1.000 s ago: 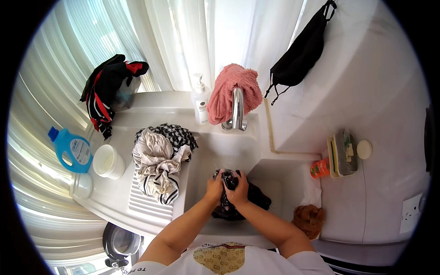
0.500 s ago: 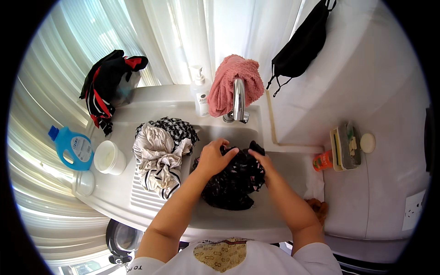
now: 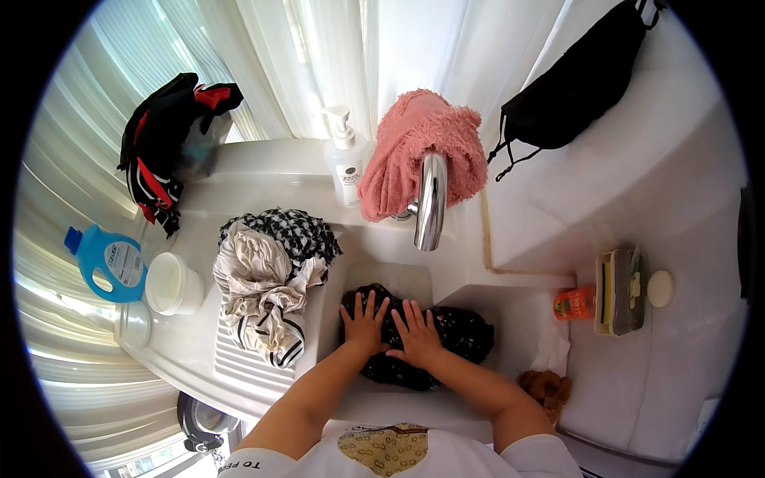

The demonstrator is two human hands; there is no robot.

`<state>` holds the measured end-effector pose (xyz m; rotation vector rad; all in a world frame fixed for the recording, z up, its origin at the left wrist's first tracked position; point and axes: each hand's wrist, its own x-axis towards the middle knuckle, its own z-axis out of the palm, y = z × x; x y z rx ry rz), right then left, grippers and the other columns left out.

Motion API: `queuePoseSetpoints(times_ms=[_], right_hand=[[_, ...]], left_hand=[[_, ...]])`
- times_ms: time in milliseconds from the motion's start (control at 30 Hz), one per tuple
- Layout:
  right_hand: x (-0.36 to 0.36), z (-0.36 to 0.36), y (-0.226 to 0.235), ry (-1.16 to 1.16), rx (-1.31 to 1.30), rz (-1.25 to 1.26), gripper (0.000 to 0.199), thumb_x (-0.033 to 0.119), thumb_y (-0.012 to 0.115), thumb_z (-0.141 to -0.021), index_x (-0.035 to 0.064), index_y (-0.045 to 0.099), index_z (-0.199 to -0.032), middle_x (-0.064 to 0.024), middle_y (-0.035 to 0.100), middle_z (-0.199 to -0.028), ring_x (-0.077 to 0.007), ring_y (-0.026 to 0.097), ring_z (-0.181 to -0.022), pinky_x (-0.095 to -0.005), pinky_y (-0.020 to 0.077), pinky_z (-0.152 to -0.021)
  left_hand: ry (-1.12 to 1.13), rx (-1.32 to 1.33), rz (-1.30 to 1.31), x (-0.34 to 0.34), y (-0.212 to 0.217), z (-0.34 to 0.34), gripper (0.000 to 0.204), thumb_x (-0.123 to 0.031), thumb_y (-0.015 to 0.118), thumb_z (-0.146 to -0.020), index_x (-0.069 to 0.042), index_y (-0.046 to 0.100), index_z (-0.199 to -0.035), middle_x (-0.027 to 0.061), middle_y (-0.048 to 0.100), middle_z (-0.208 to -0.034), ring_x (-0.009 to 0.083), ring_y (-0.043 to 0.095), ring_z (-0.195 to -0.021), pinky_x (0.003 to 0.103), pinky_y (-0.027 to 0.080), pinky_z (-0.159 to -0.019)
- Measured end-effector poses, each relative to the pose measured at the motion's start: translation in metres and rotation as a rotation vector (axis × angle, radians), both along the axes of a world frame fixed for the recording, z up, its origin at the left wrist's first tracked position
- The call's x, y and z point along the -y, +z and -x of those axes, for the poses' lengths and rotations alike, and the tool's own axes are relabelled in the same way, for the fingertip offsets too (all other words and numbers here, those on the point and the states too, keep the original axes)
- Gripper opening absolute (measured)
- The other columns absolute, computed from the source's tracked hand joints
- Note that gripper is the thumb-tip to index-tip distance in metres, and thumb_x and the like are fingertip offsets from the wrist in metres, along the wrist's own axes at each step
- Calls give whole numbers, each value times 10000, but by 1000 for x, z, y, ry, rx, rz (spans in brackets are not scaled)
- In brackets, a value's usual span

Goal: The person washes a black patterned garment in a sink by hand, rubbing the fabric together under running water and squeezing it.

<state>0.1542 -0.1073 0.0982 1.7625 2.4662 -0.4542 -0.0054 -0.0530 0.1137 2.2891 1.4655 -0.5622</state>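
A dark patterned garment point(image 3: 454, 334) lies spread in the white sink basin point(image 3: 510, 311). My left hand point(image 3: 363, 322) and my right hand point(image 3: 414, 333) press flat on top of it, side by side, fingers spread apart. Neither hand grips the cloth. The chrome tap point(image 3: 431, 201) hangs just above the basin's far edge, with a pink towel point(image 3: 414, 151) draped over it.
A pile of wrung clothes point(image 3: 267, 287) sits on the ribbed washboard point(image 3: 239, 362) at left. A pump bottle point(image 3: 345, 163), a blue detergent bottle point(image 3: 107, 261) and white tub point(image 3: 174, 283) stand nearby. Sponges point(image 3: 620, 288) and a small orange bottle point(image 3: 575, 303) rest at right. A black bag point(image 3: 582, 80) hangs above.
The bunched dark garment was spread out in the basin, and both hands went from gripping it to pressing flat on it with open fingers.
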Motion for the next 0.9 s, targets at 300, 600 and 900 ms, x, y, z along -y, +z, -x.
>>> queuePoseSetpoints(times_ms=[300,600,900], right_hand=[[-47,-2,-60,-120,-52,6,1009,662,562,-755,-1,220,-1433,-224,179,-1481,-385,146,-1374,-565,172,-1082],[-42,24,-38,-193,143,-14,1032,483,767,-627,-39,303,-1387,-219,437,-1325,-363,412,-1222,-525,263,-1037],[-13,-28,38,-699,-1142,698,341,44,582,-659,-43,629,-986,-103,646,-894,-175,617,-828,-279,480,-747]], left_hand=[[-6,83,-77,-56,-47,-11,1123,-430,830,-553,-198,202,-1456,118,174,-1506,352,116,-1397,650,139,-1060],[-6,93,235,-74,-18,3,1163,-303,877,-518,-185,201,-1457,131,170,-1520,339,159,-1396,620,185,-1069],[-121,86,274,-14,27,30,1344,-364,892,-480,-205,10,-1483,156,179,-1513,387,222,-1366,592,252,-1048]])
